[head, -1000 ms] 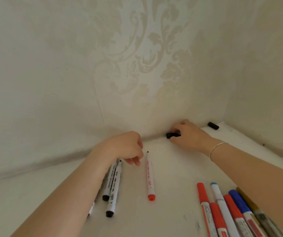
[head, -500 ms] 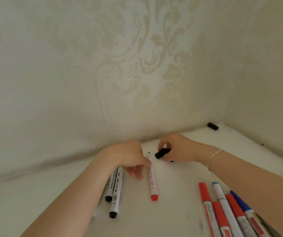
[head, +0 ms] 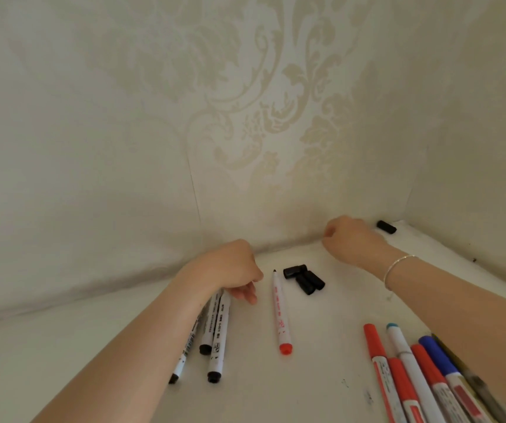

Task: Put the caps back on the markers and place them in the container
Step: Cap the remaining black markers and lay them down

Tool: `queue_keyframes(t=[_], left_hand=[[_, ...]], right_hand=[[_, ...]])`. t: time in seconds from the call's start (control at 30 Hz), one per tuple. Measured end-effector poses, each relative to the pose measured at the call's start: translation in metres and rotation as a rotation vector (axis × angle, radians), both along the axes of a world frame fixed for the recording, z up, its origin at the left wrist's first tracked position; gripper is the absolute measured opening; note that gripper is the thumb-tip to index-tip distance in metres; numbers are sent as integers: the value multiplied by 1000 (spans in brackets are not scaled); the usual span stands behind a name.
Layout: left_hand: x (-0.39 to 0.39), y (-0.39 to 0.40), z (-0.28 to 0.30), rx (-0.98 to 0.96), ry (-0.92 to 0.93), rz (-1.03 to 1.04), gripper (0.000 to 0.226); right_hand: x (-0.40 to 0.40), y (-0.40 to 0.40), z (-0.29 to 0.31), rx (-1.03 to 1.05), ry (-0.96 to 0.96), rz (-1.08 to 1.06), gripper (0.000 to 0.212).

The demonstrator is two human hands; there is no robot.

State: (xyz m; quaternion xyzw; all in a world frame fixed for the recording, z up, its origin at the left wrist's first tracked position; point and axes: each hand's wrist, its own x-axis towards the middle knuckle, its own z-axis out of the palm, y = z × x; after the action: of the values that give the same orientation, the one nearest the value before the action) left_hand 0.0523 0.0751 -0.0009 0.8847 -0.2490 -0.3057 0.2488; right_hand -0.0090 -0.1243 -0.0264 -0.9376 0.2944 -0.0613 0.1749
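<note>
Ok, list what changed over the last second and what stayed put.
The right hand brought black caps from the back wall toward the middle, let go of them beside the red-ended marker, then went back toward the wall. The black caps now lie loose. The left hand stays over the black markers; the corner cap is unmoved.

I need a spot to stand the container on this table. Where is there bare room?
Bare: the near-left tabletop left of the left forearm, and the strip between the red-ended marker and the capped markers. Crowded: around the black caps, the black markers under the left hand, and the near-right corner.
</note>
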Motion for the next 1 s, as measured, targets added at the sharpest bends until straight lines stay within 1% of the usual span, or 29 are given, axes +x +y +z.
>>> queue_keyframes(t=[0.1, 0.13, 0.2, 0.3, 0.37, 0.43, 0.53, 0.63, 0.7, 0.77, 0.83, 0.87, 0.93, 1.0], left_hand=[[5, 5, 0, -2, -23, -14, 16], [6, 5, -1, -4, -31, -20, 17], [8, 4, -1, -21, -38, -26, 16], [10, 0, -1, -60, -28, -20, 10], [11, -5, -1, -80, -25, -21, 8], [13, -9, -1, -84, -34, -25, 8], [15, -13, -2, -79, -50, -23, 9], [17, -14, -2, -68, -66, -17, 9], [18, -12, 0, -62, -70, -15, 8], [20, -7, 2, -47, -81, -2, 8], [23, 2, 6, -36, -92, 18, 8], [24, 7, 8, -32, -97, 31, 9], [25, 19, 11, -24, -121, 59, 11], [24, 33, 13, -10, -158, 86, 11]], right_hand=[[-6, -29, -2, -269, 91, -138, 30], [-8, -38, -4, -326, 130, -170, 32], [-10, -54, -10, -331, 160, -212, 36], [-5, -66, -19, -231, 151, -237, 38], [-1, -67, -24, -218, 149, -240, 38], [3, -65, -28, -244, 141, -248, 38], [4, -62, -31, -341, 137, -238, 35], [3, -58, -29, -436, 147, -145, 29], [5, -48, -24, -392, 115, -50, 25], [10, -28, -14, -290, 32, 33, 21], [16, 1, -3, -164, -70, 97, 15], [19, 17, 4, -69, -111, 138, 13], [23, 48, 15, 129, -171, 243, 18], [23, 75, 24, 222, -196, 331, 24]])
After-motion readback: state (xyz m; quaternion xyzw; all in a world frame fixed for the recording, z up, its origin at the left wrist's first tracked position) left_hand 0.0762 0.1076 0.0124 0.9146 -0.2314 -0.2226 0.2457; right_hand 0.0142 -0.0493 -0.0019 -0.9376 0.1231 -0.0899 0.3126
